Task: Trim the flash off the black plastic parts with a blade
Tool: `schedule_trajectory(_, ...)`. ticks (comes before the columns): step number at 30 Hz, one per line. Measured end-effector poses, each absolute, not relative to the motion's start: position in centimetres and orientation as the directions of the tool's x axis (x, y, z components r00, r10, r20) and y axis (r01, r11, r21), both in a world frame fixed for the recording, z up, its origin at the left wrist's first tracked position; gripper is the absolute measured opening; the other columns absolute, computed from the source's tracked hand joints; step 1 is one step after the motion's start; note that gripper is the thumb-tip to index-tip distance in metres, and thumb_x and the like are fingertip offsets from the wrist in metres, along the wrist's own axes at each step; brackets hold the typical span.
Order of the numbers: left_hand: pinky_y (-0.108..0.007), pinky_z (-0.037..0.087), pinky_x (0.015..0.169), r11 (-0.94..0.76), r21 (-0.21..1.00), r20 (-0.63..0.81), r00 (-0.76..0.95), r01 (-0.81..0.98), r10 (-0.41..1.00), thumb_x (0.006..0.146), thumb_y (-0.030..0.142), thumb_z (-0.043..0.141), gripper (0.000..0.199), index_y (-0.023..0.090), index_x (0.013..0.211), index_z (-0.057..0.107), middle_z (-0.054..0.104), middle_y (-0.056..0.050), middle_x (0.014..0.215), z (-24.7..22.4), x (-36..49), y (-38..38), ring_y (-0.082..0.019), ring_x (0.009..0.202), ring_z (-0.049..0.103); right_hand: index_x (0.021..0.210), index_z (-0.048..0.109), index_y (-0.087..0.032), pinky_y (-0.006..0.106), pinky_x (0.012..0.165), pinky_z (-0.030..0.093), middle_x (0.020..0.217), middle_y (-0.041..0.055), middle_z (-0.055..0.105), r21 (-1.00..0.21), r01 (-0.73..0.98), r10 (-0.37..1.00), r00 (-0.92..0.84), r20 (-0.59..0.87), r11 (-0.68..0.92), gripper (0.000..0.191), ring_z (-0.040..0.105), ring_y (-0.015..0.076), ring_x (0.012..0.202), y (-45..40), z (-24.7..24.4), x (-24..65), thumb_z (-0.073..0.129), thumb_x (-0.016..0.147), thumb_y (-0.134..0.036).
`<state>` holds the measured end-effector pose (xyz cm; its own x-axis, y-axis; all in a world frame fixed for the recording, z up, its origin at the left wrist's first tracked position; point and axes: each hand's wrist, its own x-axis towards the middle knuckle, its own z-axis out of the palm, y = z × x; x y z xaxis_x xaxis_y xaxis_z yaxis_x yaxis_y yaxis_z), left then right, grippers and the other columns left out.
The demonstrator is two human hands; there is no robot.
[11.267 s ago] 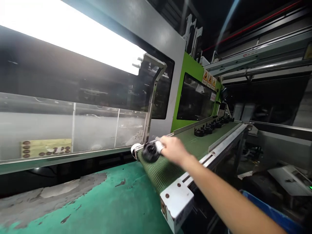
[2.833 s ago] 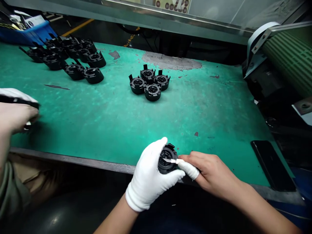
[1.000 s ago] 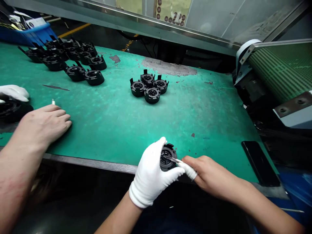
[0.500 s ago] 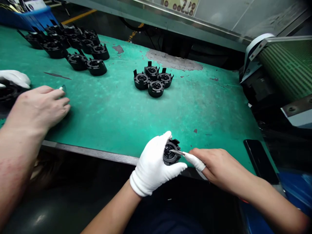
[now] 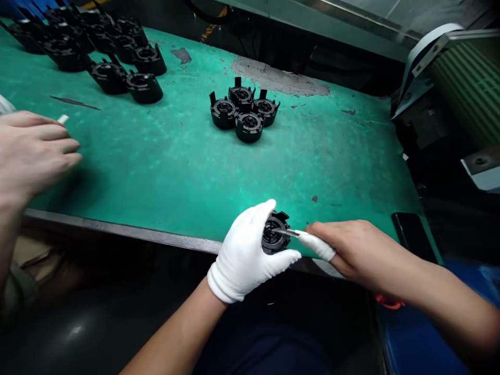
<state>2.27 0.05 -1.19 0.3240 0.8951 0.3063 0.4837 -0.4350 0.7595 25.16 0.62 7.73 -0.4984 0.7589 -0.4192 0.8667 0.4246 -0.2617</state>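
My left hand [image 5: 244, 250], in a white glove, is wrapped round the side of a round black plastic housing [image 5: 278, 244] at the table's front edge. The housing's ringed inner face is turned up, and part of it is hidden by the glove. My right hand [image 5: 344, 239] has a white cover on its thumb and is closed round a small knife [image 5: 287, 232]. The handle is hidden in that hand. The thin metal blade reaches over the housing, its tip near the middle.
Several similar black housings [image 5: 250, 127] stand grouped at mid-table, and more [image 5: 144, 88] at the far left. A co-worker's hand [image 5: 35, 148] is at the left edge. A phone [image 5: 414, 237] lies at right, below a machine with a green belt [image 5: 464, 78].
The view has tipped slightly, so the table's things sit higher in it. The co-worker's hand has shifted left. My hands keep their hold, the blade still over the housing.
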Motion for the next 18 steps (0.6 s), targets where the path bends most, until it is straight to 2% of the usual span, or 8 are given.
schedule_trajectory(2, -0.049, 0.041, 0.117, -0.425, 0.777, 0.306, 0.311, 0.464, 0.900, 0.073, 0.058, 0.079, 0.087, 0.016, 0.139, 0.041, 0.047, -0.020, 0.147, -1.0, 2.3, 0.0, -0.032, 0.141, 0.044, 0.112, 0.060, -0.028, 0.031, 0.065, 0.044, 0.098, 0.0020, 0.073, -0.323, 0.866, 0.802, -0.483, -0.351, 0.381, 0.023, 0.069, 0.0215, 0.082, 0.5, 7.7, 25.8, 0.044, 0.097, -0.024)
schedule_trajectory(5, -0.049, 0.042, 0.116, -0.394, 0.802, 0.280, 0.300, 0.449, 0.912, 0.073, 0.055, 0.081, 0.063, 0.018, 0.116, 0.053, 0.041, -0.021, 0.150, -0.7, 2.3, -0.1, -0.032, 0.144, 0.039, 0.125, 0.058, -0.030, 0.033, 0.075, 0.050, 0.118, 0.0040, 0.071, -0.369, 0.868, 0.854, -0.444, -0.273, 0.333, 0.031, 0.069, 0.0227, 0.098, 0.2, 7.2, 26.8, 0.037, 0.103, -0.032)
schedule_trajectory(7, -0.048, 0.044, 0.114, -0.386, 0.811, 0.272, 0.302, 0.440, 0.914, 0.073, 0.050, 0.082, 0.050, 0.021, 0.100, 0.053, 0.042, -0.020, 0.148, -0.6, 2.3, -0.2, -0.031, 0.143, 0.040, 0.129, 0.058, -0.030, 0.035, 0.082, 0.052, 0.126, 0.0041, 0.069, -0.393, 0.863, 0.869, -0.430, -0.246, 0.317, 0.034, 0.068, 0.0231, 0.107, 0.1, 6.8, 27.2, 0.037, 0.104, -0.033)
schedule_trajectory(9, -0.048, 0.045, 0.112, -0.396, 0.820, 0.293, 0.292, 0.412, 0.910, 0.074, 0.046, 0.083, 0.047, 0.022, 0.093, 0.048, 0.045, -0.019, 0.146, -0.7, 2.4, -0.3, -0.030, 0.141, 0.043, 0.132, 0.059, -0.030, 0.035, 0.087, 0.053, 0.130, 0.0034, 0.068, -0.411, 0.856, 0.866, -0.435, -0.248, 0.313, 0.036, 0.067, 0.0229, 0.111, 0.1, 6.5, 27.2, 0.037, 0.104, -0.032)
schedule_trajectory(12, -0.049, 0.046, 0.111, -0.428, 0.825, 0.348, 0.266, 0.368, 0.899, 0.073, 0.040, 0.085, 0.052, 0.023, 0.100, 0.044, 0.045, -0.019, 0.145, -1.1, 2.5, -0.3, -0.029, 0.138, 0.046, 0.133, 0.060, -0.031, 0.034, 0.086, 0.055, 0.127, 0.0026, 0.070, -0.402, 0.853, 0.839, -0.463, -0.286, 0.333, 0.037, 0.069, 0.0224, 0.107, 0.4, 6.2, 26.7, 0.041, 0.102, -0.032)
schedule_trajectory(14, -0.051, 0.046, 0.112, -0.444, 0.808, 0.367, 0.258, 0.388, 0.894, 0.072, 0.040, 0.085, 0.064, 0.021, 0.117, 0.044, 0.046, -0.019, 0.145, -1.3, 2.6, -0.3, -0.030, 0.138, 0.047, 0.133, 0.061, -0.031, 0.034, 0.085, 0.055, 0.121, 0.0024, 0.073, -0.372, 0.851, 0.818, -0.489, -0.303, 0.371, 0.037, 0.071, 0.0225, 0.101, 0.9, 6.3, 26.3, 0.046, 0.099, -0.028)
schedule_trajectory(16, -0.051, 0.045, 0.113, -0.427, 0.789, 0.340, 0.264, 0.443, 0.903, 0.072, 0.044, 0.085, 0.083, 0.019, 0.136, 0.038, 0.047, -0.019, 0.145, -1.4, 2.6, -0.2, -0.031, 0.137, 0.048, 0.132, 0.062, -0.032, 0.034, 0.082, 0.056, 0.116, 0.0024, 0.074, -0.324, 0.849, 0.801, -0.512, -0.310, 0.417, 0.041, 0.072, 0.0232, 0.098, 1.3, 6.4, 26.1, 0.049, 0.095, -0.022)
schedule_trajectory(18, -0.049, 0.044, 0.113, -0.400, 0.779, 0.296, 0.279, 0.482, 0.913, 0.073, 0.047, 0.083, 0.090, 0.018, 0.143, 0.035, 0.050, -0.018, 0.142, -1.3, 2.7, -0.2, -0.031, 0.134, 0.051, 0.131, 0.063, -0.032, 0.034, 0.076, 0.056, 0.112, 0.0019, 0.075, -0.267, 0.849, 0.799, -0.523, -0.297, 0.456, 0.045, 0.073, 0.0239, 0.094, 1.5, 6.4, 26.1, 0.049, 0.091, -0.018)
